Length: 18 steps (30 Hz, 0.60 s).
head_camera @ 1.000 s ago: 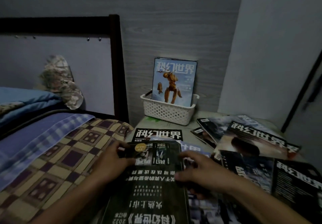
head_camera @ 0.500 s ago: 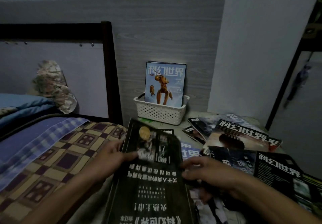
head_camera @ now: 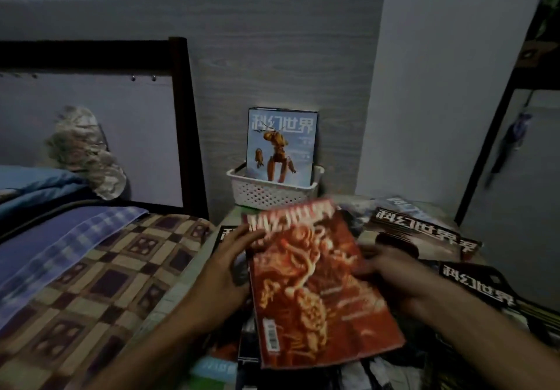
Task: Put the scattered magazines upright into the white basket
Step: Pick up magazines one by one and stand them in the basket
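A bed [head_camera: 91,268] covered by a brown-and-tan checked quilt and a blue plaid blanket fills the left side, bounded by a dark wooden bed frame [head_camera: 185,122]. Beside it, a pale bench [head_camera: 188,280] is strewn with dark-covered magazines [head_camera: 424,235] lying flat and overlapping — most on the right. At the back of the bench, against the grey wood-grain wall, a white perforated plastic basket [head_camera: 272,192] is seen, with a blue-covered magazine showing an orange robot [head_camera: 280,144] standing upright inside it. In front of the basket, a red-covered magazine with orange artwork [head_camera: 318,286] is held tilted above the pile, slightly blurred. Its left edge is gripped by the left hand [head_camera: 230,268], fingers spread near the top corner; its right edge is grasped by the right hand [head_camera: 391,274], fingers tucked under the cover.
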Each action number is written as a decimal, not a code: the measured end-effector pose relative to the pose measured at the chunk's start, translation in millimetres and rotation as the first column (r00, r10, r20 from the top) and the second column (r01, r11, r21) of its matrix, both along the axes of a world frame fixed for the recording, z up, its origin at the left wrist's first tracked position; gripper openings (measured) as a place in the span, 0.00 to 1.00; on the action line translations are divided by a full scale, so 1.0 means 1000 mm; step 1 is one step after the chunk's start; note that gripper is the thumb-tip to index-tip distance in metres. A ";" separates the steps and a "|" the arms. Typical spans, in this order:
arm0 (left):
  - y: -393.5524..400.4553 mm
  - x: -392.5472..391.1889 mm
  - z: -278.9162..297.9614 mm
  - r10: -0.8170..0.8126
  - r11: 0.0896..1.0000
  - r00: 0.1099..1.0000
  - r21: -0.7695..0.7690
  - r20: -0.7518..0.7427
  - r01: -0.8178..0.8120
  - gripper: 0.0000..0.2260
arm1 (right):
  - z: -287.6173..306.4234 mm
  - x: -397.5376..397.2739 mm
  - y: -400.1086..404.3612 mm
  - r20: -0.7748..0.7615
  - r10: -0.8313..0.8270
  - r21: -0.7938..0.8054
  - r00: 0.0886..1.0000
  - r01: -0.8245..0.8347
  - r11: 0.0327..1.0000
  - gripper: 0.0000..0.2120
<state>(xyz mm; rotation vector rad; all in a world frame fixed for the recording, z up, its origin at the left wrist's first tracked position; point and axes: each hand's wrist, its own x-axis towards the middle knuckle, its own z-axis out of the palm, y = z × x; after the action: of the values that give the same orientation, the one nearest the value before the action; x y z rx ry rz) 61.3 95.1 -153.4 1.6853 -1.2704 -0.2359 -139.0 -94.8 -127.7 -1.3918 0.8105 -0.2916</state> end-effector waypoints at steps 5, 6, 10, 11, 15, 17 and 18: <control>-0.017 -0.002 -0.017 0.077 0.995 0.558 0.030 -0.826 -0.093 0.12 | -0.017 0.008 0.016 -0.015 -0.108 -0.099 0.994 0.106 0.989 0.13; -0.021 0.000 -0.009 0.063 0.998 0.539 0.048 -0.840 -0.041 0.11 | -0.014 0.012 0.017 0.061 -0.162 -0.104 0.985 0.168 0.980 0.14; -0.027 0.014 0.024 -0.131 0.965 0.684 -0.250 -0.717 -0.077 0.17 | 0.008 0.026 0.014 0.429 -0.239 -0.064 0.871 0.293 0.954 0.17; -0.027 0.020 0.033 -0.140 0.942 0.761 -0.322 -0.633 -0.095 0.18 | 0.015 0.027 0.012 0.481 -0.226 -0.094 0.847 0.306 0.947 0.16; -0.039 0.035 0.055 -0.074 0.931 0.961 -0.364 -0.267 -0.030 0.16 | 0.019 0.030 0.007 0.456 -0.191 -0.343 0.869 0.370 0.863 0.16; -0.040 0.035 0.042 -0.044 0.949 0.976 -0.314 -0.212 -0.026 0.16 | 0.003 0.030 0.010 0.356 -0.189 -0.417 0.915 0.337 0.844 0.15; -0.040 0.034 0.031 -0.033 0.958 0.980 -0.285 -0.195 -0.024 0.16 | -0.006 0.030 0.013 0.314 -0.174 -0.443 0.933 0.306 0.843 0.14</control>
<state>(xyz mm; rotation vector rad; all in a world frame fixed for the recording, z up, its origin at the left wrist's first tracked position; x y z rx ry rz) 94.8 55.2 -122.3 1.3754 -1.1020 -0.2053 -109.0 -82.3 -134.2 -1.6708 0.7160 -0.9148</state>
